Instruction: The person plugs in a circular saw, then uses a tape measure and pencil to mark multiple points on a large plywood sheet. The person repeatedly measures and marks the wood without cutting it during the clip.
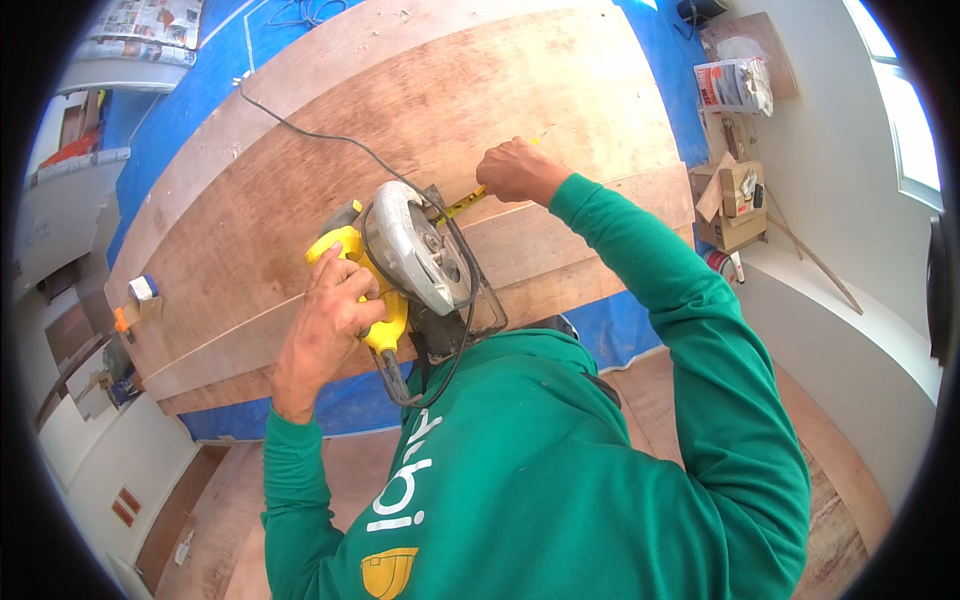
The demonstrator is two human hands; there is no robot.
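Head view: L hand point(335, 305) grips yel. saw point(408, 248); R hand point(520, 171) closed on yel. tape measure point(462, 205), abv wood board point(500, 80).

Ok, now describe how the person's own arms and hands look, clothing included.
The left hand and the right hand are both bare, with no gloves showing. Long, loose green sleeves cover the arms down to the wrists, creased and without visible markings. They belong to a green top with white lettering and a yellow hard-hat print.
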